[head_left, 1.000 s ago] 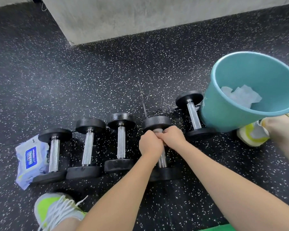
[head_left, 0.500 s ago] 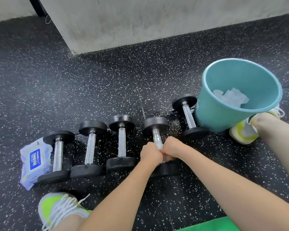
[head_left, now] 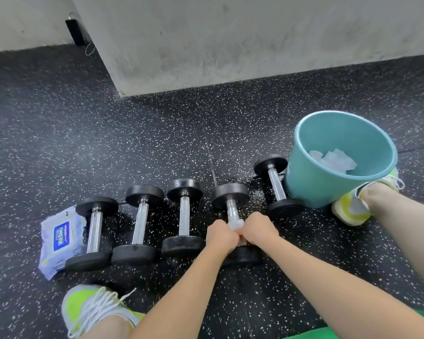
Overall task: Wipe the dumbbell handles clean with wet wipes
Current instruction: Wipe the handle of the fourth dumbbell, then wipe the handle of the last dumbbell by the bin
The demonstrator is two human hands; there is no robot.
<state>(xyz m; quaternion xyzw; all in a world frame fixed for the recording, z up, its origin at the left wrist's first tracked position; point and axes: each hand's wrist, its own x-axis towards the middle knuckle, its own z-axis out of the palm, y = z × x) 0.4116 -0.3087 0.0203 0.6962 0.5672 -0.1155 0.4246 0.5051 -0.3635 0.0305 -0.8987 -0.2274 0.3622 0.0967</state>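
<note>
Both hands sit fist-to-fist on the chrome handle of the fourth black-ended dumbbell (head_left: 231,209) from the left: the left hand (head_left: 221,237) and the right hand (head_left: 260,230) each have their fingers curled round the near part of the bar, and between them a bunched white wet wipe (head_left: 236,224) is wrapped on the metal — which hand actually pinches the wipe cannot be told. That dumbbell lies on the black speckled rubber floor (head_left: 157,143), its near end plate mostly hidden under the wrists.

Nearest of all, a lime-green laced sneaker (head_left: 93,309) shows at lower left. Further off, three more black dumbbells with chrome handles (head_left: 138,223) lie side by side to the left of the gripped one, and a fifth black dumbbell (head_left: 277,185) lies to its right, a little farther away. A white and blue pack of wet wipes (head_left: 59,238) lies at the far left, touching the leftmost dumbbell. Just right of the fifth dumbbell stands a teal plastic bucket (head_left: 304,184) with crumpled white wipes (head_left: 333,160) inside — a yellow-white shoe (head_left: 350,211) is beside its base. Beyond rises a grey concrete wall (head_left: 230,40).
</note>
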